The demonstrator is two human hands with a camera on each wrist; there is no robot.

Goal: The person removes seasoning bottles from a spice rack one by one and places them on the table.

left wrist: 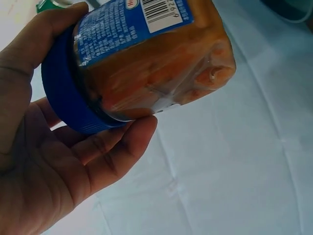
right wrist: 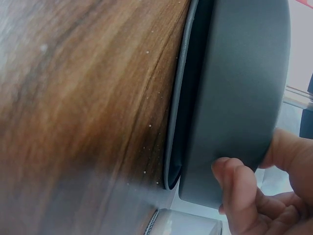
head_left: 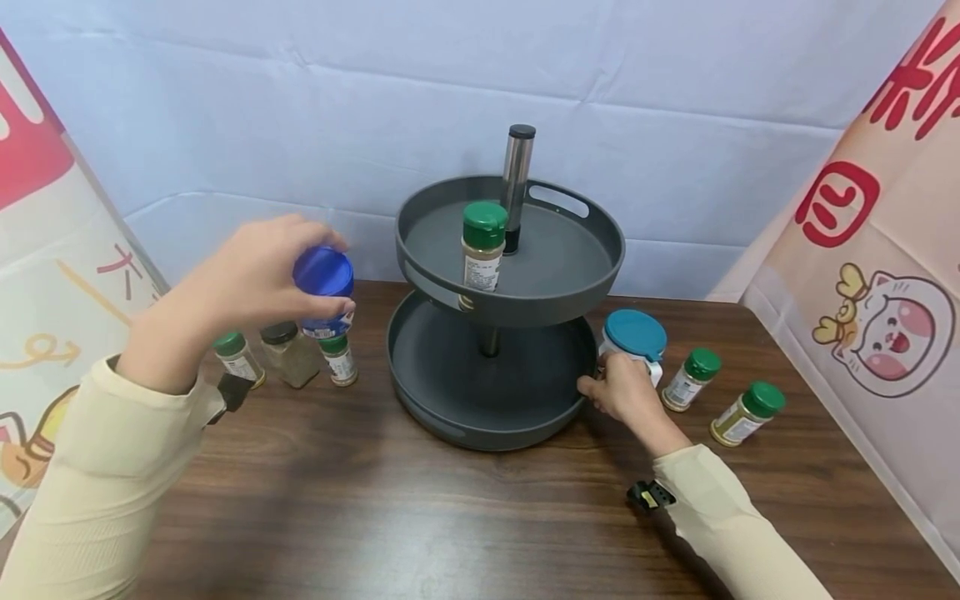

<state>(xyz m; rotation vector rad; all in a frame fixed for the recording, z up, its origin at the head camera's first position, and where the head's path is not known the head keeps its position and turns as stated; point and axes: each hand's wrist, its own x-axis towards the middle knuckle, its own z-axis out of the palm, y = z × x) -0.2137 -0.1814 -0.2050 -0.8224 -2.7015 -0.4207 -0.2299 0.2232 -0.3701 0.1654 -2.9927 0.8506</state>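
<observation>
My left hand [head_left: 255, 271] grips a peanut butter jar [left wrist: 156, 63] by its blue lid [head_left: 324, 273], raised above the table's left side. In the left wrist view the jar's brown contents and blue barcode label show. My right hand [head_left: 626, 390] pinches the rim of the lower tray [head_left: 450, 429] on a dark grey two-tier stand. Fingers [right wrist: 239, 191] lie against the tray's outer wall in the right wrist view. On the upper tray [head_left: 570, 308] stands a green-capped spice bottle [head_left: 483, 246].
Behind the right hand is a clear container with a teal lid [head_left: 636, 333], with green-capped bottles [head_left: 690, 381] [head_left: 746, 414] beside it. At left, beneath the raised jar, stand a black-capped bottle [head_left: 291, 354] and two green-capped ones [head_left: 240, 360] [head_left: 339, 362]. A metal post [head_left: 517, 179] rises through the stand.
</observation>
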